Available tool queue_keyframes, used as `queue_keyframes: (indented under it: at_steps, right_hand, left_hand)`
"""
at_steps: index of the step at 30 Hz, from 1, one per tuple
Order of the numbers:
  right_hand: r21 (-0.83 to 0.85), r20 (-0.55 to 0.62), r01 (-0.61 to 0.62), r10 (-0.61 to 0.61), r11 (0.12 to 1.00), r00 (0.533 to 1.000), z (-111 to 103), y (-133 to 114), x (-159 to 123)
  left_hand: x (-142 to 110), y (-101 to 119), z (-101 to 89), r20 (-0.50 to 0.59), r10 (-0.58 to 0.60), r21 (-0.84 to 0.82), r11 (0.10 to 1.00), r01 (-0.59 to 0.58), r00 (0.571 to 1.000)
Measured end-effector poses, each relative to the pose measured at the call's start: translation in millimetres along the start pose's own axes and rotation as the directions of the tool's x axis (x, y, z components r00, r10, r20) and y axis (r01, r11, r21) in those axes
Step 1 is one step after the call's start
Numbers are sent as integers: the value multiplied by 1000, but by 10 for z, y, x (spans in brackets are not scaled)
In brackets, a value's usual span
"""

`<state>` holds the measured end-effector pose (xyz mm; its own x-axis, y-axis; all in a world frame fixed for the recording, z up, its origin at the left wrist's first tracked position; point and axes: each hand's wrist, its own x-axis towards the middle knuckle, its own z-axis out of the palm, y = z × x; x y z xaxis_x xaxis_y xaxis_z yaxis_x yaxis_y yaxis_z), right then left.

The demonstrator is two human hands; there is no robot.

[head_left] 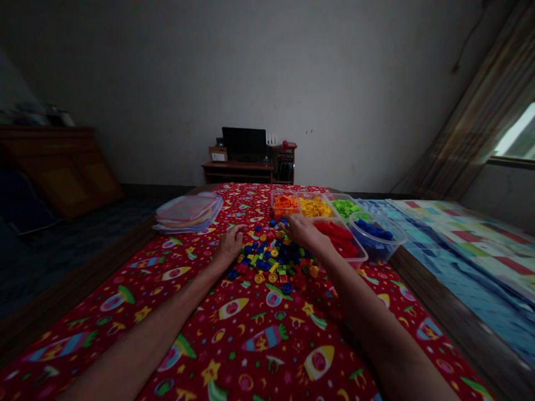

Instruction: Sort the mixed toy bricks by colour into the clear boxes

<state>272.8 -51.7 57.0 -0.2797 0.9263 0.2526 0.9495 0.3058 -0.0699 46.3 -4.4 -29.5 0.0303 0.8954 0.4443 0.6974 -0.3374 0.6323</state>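
Note:
A mixed pile of small plastic building blocks (263, 264) in blue, yellow, green, red and orange lies on the red patterned tablecloth (251, 317). My left hand (231, 244) rests at the pile's left edge, fingers partly bent and apart, with nothing visible in them. Over the far right side of the pile is my right hand (304, 230), its fingers drawn together by some blue pieces; whatever they hold is too small to make out. Just beyond it, a clear divided box holds orange blocks (286, 205), yellow blocks (316, 207), green blocks (346, 209) and red blocks (337, 238).
A round clear tub (390, 252) with blue blocks stands right of the box. Stacked plastic lids (188, 213) lie at the far left of the table. A bed with a patchwork cover (472, 234) adjoins on the right. A monitor (244, 143) stands by the back wall.

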Motion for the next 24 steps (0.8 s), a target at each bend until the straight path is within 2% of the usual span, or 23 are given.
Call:
queue_keyframes:
  at_steps: [3,6,8,10,13,15,17,20,24]
  right_hand:
    - [-72,82,-103,108,992,991,256,-152,0]
    - [-101,142,-152,165,983,976,352,-231,7]
    - [-69,190,-86,98,994,977,331,-289,-1]
    - [5,236,41,-41,999,971,276,-353,-24]
    - [83,175,164,-176,983,969,187,-407,-45]
    - [68,93,130,-136,989,986,141,-380,-15]
    - [31,85,40,-42,999,995,107,-306,70]
    - [-28,190,-56,60,998,980,91,-169,278]
    - [-87,322,-86,110,992,940,148,-77,532]
  left_hand:
    - [-8,8,1,12,15,19,1000,-15,1000]
    - [-12,14,2,26,29,21,999,-29,999]
    - [-14,18,-1,45,44,26,999,-45,998]
    - [-14,19,-6,58,63,28,998,-64,996]
    - [-11,14,-12,63,75,28,997,-77,995]
    - [-9,11,-13,61,70,34,997,-72,996]
    - [-7,12,-13,61,57,42,997,-60,997]
    - [-9,15,-8,61,52,41,998,-54,997]
    - [-5,4,9,60,66,22,997,-67,996]
